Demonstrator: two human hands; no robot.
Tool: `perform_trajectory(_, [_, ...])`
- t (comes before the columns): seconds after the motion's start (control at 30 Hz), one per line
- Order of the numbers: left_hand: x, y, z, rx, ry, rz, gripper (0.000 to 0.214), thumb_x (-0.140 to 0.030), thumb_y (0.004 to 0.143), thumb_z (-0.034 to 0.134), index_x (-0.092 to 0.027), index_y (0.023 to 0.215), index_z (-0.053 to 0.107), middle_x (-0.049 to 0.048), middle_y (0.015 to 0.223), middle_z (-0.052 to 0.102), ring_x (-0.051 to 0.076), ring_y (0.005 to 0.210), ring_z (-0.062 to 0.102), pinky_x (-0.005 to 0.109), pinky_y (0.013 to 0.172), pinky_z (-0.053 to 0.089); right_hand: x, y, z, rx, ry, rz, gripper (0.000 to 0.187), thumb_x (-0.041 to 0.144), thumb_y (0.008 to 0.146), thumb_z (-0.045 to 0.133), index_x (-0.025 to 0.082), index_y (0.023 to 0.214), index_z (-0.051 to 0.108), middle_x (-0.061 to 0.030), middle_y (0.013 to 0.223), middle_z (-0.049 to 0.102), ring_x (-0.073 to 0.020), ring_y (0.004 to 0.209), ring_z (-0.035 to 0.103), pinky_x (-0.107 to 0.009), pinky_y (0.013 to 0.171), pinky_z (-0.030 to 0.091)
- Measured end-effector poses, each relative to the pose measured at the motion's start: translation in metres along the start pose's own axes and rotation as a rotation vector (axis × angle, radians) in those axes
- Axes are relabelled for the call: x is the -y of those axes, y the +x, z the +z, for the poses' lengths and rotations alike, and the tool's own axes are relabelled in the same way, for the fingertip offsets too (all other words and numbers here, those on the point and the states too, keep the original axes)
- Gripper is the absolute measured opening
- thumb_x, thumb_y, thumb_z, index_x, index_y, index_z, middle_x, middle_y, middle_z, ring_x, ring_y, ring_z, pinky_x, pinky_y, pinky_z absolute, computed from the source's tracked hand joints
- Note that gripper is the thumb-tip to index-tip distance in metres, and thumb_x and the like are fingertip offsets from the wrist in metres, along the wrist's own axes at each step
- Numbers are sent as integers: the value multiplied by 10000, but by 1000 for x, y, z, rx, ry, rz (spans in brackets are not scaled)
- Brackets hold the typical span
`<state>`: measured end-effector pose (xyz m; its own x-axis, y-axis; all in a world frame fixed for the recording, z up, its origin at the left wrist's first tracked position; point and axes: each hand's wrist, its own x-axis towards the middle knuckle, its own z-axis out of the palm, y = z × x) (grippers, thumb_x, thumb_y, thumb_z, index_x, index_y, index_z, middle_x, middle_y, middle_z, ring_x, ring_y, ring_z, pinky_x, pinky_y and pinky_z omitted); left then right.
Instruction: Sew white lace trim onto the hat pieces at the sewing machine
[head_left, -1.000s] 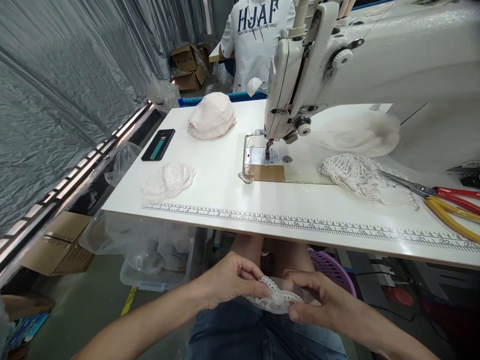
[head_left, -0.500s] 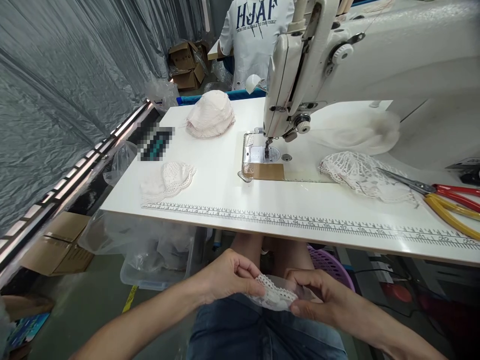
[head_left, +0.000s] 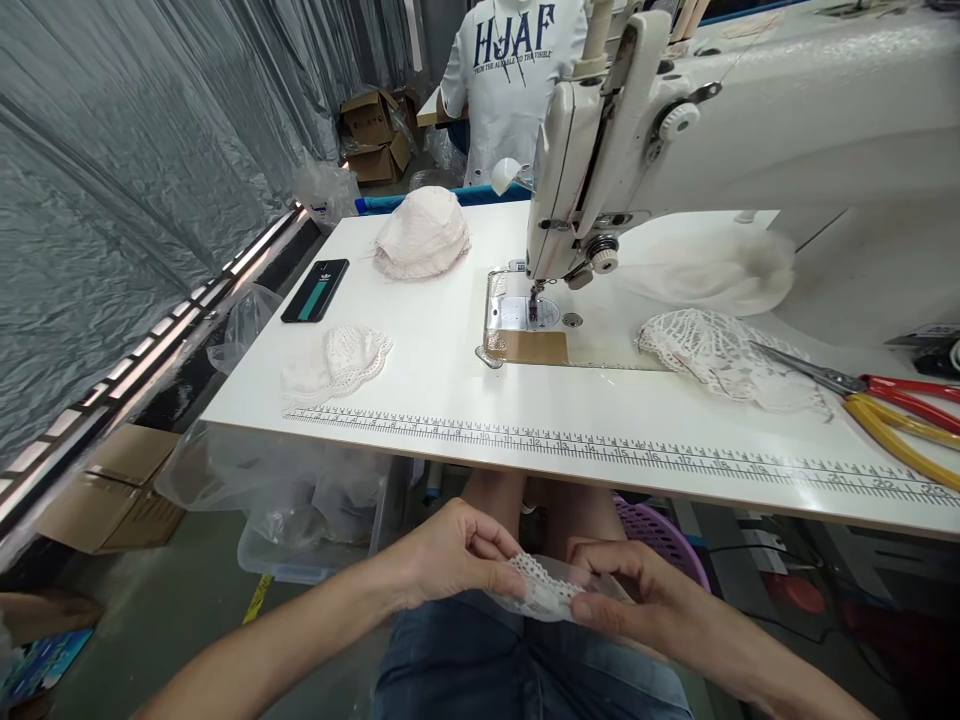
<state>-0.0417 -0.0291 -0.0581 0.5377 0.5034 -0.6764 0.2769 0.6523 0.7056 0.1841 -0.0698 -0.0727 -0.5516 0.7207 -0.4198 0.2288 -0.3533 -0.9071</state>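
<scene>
Over my lap, below the table's front edge, my left hand (head_left: 454, 555) and my right hand (head_left: 634, 590) pinch a small white lace piece (head_left: 538, 588) between thumbs and fingers, one hand at each end. A white sewing machine (head_left: 675, 130) stands on the white table (head_left: 450, 390), its needle above a metal plate (head_left: 521, 315). More lace pieces lie on the table: a small one (head_left: 337, 362) at the left, a pink-white heap (head_left: 422, 235) at the back, a netted one (head_left: 720, 355) at the right.
A phone (head_left: 316, 290) lies near the table's left edge. Scissors with red and yellow handles (head_left: 892, 405) rest at the right. A person in a white printed shirt (head_left: 517, 70) stands behind the table. Plastic bags, a clear bin (head_left: 300, 520) and cardboard boxes sit at the left; a purple basket (head_left: 664, 540) is under the table.
My hands have drawn slightly closer together on the lace piece, bunching it a little. Nothing on the table has moved.
</scene>
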Motion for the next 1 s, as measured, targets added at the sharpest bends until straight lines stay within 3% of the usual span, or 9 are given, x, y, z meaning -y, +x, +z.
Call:
perform_trajectory(0.17, [-1, 1, 4, 46, 89, 42, 310, -274, 577, 791, -91, 818, 727, 69, 728, 696, 126, 634, 598, 222, 634, 451, 1, 1, 0, 79, -24, 7, 271, 464, 789, 644, 207, 746, 571, 38, 749, 485, -120, 691, 419, -227, 618, 311])
perform_trajectory(0.27, [-3, 1, 6, 65, 140, 89, 314, -282, 595, 775, -89, 837, 726, 81, 751, 695, 146, 662, 605, 239, 650, 454, -3, 2, 2, 40, -77, 6, 257, 465, 806, 628, 212, 801, 583, 34, 764, 499, -135, 744, 435, -231, 662, 328])
perform_trajectory(0.57, [2, 3, 10, -20, 141, 139, 363, -354, 555, 800, -88, 787, 719, 29, 678, 632, 102, 619, 510, 195, 581, 388, -6, 2, 3, 22, -4, -28, 327, 493, 837, 576, 191, 722, 527, 42, 691, 435, -119, 667, 390, -226, 602, 309])
perform_trajectory(0.73, [6, 5, 15, -58, 171, 239, 321, -387, 628, 754, -105, 780, 729, 18, 665, 630, 103, 617, 504, 188, 571, 366, -11, -2, 0, -33, -79, 0, 331, 506, 834, 574, 195, 731, 526, 40, 681, 411, -120, 655, 372, -229, 591, 313])
perform_trajectory(0.87, [5, 1, 16, -59, 305, 337, 226, -334, 710, 694, -137, 814, 734, 8, 695, 657, 109, 646, 539, 183, 589, 370, -6, -2, 5, -3, -84, -34, 294, 492, 826, 596, 200, 798, 572, 46, 678, 428, -102, 620, 370, -212, 556, 311])
perform_trajectory(1.0, [4, -5, 16, -112, 455, 391, 185, -307, 736, 673, -156, 819, 738, 4, 717, 674, 118, 680, 570, 187, 622, 373, 0, 4, 10, -56, -151, -73, 339, 490, 852, 564, 192, 692, 542, 42, 659, 456, -109, 634, 423, -211, 571, 335])
